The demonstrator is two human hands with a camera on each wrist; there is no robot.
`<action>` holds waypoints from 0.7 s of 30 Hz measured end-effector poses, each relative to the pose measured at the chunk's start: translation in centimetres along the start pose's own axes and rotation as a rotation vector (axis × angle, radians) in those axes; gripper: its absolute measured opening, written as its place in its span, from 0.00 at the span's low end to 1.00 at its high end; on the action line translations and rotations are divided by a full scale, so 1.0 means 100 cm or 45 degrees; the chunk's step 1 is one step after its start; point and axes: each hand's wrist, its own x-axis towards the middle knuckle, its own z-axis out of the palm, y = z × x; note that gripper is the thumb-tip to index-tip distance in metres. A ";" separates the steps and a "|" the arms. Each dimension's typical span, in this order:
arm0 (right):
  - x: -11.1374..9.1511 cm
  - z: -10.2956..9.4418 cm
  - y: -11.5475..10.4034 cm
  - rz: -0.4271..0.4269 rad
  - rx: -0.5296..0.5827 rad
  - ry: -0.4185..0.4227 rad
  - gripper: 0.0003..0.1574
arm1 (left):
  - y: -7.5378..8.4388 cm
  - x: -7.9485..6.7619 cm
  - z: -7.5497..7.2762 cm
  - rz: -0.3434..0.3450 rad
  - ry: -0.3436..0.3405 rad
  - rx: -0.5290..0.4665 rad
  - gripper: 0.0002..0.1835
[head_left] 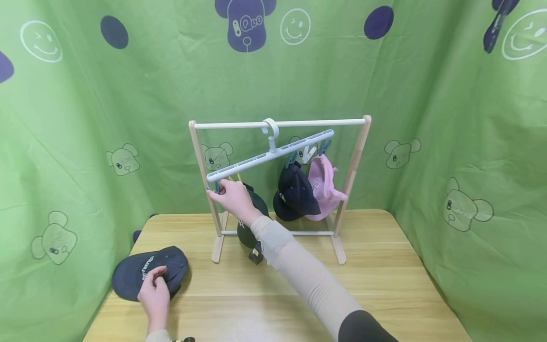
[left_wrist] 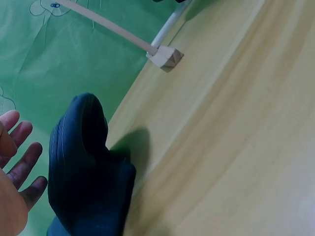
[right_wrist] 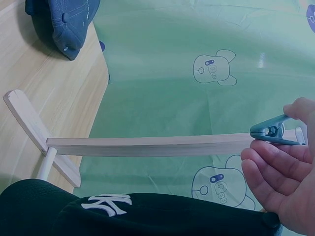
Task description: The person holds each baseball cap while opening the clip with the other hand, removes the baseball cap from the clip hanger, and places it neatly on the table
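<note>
My right hand pinches a teal clothes peg between thumb and fingers, just under the low left end of a pale hanger. Beside that wrist hangs a dark green cap with white lettering, partly hidden by the arm; yellow pegs show above it. At the table's left, a navy cap with white lettering lies on the wood. Over its near side is my left hand, fingers loosely bent; the left wrist view shows them apart from the cap, holding nothing.
The tilted hanger hooks over the top bar of a wooden rack. On its right half hang a black cap and a pink hat from teal pegs, with a white peg between. Green curtains surround the wooden table.
</note>
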 end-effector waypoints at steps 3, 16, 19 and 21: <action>0.000 0.000 0.000 -0.005 -0.009 0.003 0.20 | 0.006 0.002 0.004 0.018 -0.004 -0.020 0.17; 0.002 0.001 0.000 -0.023 -0.028 0.022 0.20 | 0.022 0.011 0.023 0.065 -0.058 -0.049 0.17; 0.002 0.001 0.001 -0.026 -0.032 0.027 0.20 | 0.026 0.013 0.027 0.083 -0.071 -0.068 0.17; 0.001 0.001 0.001 -0.027 -0.030 0.027 0.20 | 0.029 0.015 0.029 0.090 -0.074 -0.064 0.17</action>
